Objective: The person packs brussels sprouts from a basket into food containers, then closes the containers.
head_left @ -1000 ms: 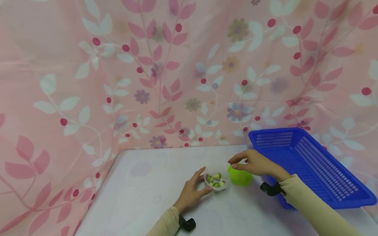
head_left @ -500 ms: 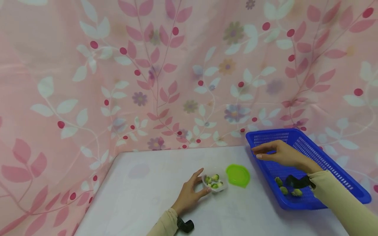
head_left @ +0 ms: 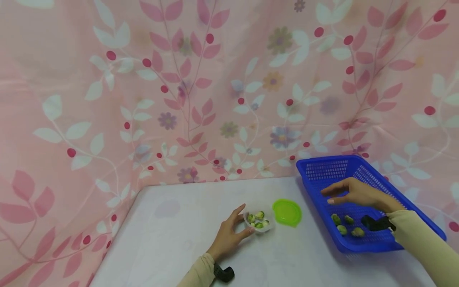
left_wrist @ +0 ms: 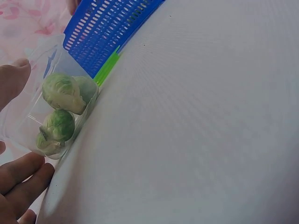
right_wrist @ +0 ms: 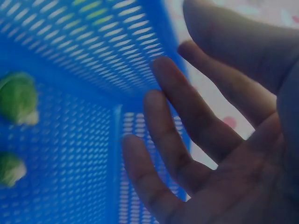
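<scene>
My left hand (head_left: pixel 227 236) holds a small clear plastic container (head_left: pixel 268 227) on the table, thumb on the near side and fingers on the far side. Several Brussels sprouts (head_left: pixel 259 215) lie inside; the left wrist view shows sprouts (left_wrist: pixel 60 93) through the clear wall. Over the blue basket (head_left: pixel 373 246) hovers my right hand (head_left: pixel 358 195), its fingers relaxed and apart, with nothing in them. On the basket floor, near its front left corner, lie several more sprouts (head_left: pixel 357 232). In the right wrist view, two sprouts, one a whole green sprout (right_wrist: pixel 17 98), sit beyond the fingertips (right_wrist: pixel 135 149).
Between the container and the basket, a lime green lid (head_left: pixel 287 212) lies on the white table (head_left: pixel 179 239). The slotted basket stands at the table's right side. Behind the table hangs a pink floral curtain (head_left: pixel 201 99).
My right hand has moved right from over the green lid to above the basket, where one more sprout shows than half a second ago. The left hand stays at the container.
</scene>
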`<state>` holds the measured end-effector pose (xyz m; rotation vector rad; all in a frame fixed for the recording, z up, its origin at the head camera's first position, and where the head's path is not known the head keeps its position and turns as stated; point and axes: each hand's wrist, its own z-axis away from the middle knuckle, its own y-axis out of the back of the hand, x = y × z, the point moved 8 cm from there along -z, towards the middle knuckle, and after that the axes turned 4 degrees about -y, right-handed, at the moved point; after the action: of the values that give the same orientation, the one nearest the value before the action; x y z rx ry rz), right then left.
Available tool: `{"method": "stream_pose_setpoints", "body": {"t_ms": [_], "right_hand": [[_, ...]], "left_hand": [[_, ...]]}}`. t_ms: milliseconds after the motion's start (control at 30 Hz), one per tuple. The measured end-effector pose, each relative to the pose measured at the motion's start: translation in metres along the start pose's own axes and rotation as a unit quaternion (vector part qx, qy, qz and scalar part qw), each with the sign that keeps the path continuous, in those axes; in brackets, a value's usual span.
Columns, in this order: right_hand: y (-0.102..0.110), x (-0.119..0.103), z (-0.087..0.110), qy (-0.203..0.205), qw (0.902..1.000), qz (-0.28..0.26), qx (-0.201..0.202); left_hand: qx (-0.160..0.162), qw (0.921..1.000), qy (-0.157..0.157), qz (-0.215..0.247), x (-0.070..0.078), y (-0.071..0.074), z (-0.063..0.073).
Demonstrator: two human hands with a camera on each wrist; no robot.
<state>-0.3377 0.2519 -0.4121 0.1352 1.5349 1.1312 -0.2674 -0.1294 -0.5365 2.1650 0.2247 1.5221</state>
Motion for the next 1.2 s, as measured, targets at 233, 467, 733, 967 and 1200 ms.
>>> {"method": "stream_pose_setpoints", "body": {"t_ms": [233, 467, 733, 967, 1200], "right_hand": [[-0.018, 0.029, 0.0, 0.0, 0.9979, -0.026, -0.059], [-0.028, 0.048, 0.002, -0.035, 0.9952, -0.034, -0.084], [-0.032, 0.057, 0.002, -0.058, 0.9955, 0.014, -0.074], [-0.033, 0.059, 0.001, -0.058, 0.9954, 0.031, -0.07], [-0.033, 0.053, 0.001, -0.051, 0.9951, 0.053, -0.066]], "left_hand": [[0.0, 1.0, -0.002, 0.0, 0.0, 0.0, 0.001], [0.002, 1.0, -0.003, -0.003, 0.0, 0.0, 0.0], [0.002, 1.0, -0.002, -0.004, -0.002, -0.001, 0.001], [0.005, 0.9999, -0.008, -0.01, -0.001, -0.001, 0.001], [0.003, 0.9999, -0.009, -0.009, 0.002, 0.0, 0.001]]}}
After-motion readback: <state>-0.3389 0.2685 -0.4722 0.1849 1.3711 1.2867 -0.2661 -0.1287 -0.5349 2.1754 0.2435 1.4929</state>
